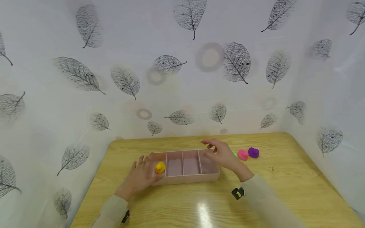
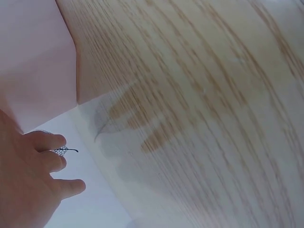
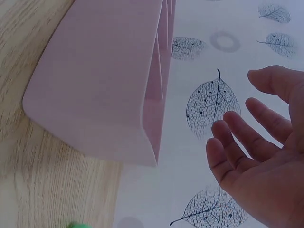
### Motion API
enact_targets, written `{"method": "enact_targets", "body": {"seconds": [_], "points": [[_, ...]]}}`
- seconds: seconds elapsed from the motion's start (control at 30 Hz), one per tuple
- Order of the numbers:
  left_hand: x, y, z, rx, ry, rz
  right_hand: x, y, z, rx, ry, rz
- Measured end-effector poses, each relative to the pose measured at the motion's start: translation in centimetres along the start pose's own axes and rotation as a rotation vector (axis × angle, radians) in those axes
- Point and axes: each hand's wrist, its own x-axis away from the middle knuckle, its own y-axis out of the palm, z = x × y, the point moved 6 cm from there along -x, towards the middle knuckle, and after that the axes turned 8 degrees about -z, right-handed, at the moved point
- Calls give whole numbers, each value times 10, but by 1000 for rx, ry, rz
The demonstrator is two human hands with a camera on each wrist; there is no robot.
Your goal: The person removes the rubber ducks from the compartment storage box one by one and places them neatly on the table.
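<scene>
A pink divided box point(image 1: 188, 179) with several compartments sits on the wooden table. Inside its leftmost compartment is a small yellow rubber duck point(image 1: 160, 167). My left hand point(image 1: 139, 175) lies at the box's left end, fingers spread and the thumb along the front wall; in the left wrist view its fingers extend past the box wall point(image 2: 38, 52). Over the right end hovers my right hand point(image 1: 222, 155), its fingers loosely bent. The right wrist view shows that hand point(image 3: 266, 156) holding nothing, beside the box's end wall point(image 3: 95, 85).
Right of the box lie a pink toy duck point(image 1: 243, 154) and a purple one point(image 1: 253, 152). A green object point(image 1: 235, 154) is mostly hidden behind the right hand. White leaf-printed sheeting point(image 1: 176, 88) encloses the table point(image 1: 279, 196) at the back and sides.
</scene>
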Motion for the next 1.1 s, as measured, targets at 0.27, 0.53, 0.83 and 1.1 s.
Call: {"method": "enact_targets", "body": {"seconds": [0.27,0.53,0.83,1.1], "points": [[-3,2,-1,1,-10,-20,-21,31,-15,-14,-35,-57],[-2,1,0,-25,-11,-21,-33,57,-25,-40,-32,-134],[-2,-1,0,-30,-18,-24,-48,83,-34,-66,-29,-205],[-3,0,-1,-33,-20,-30,-58,104,-38,-78,-56,-244]]}}
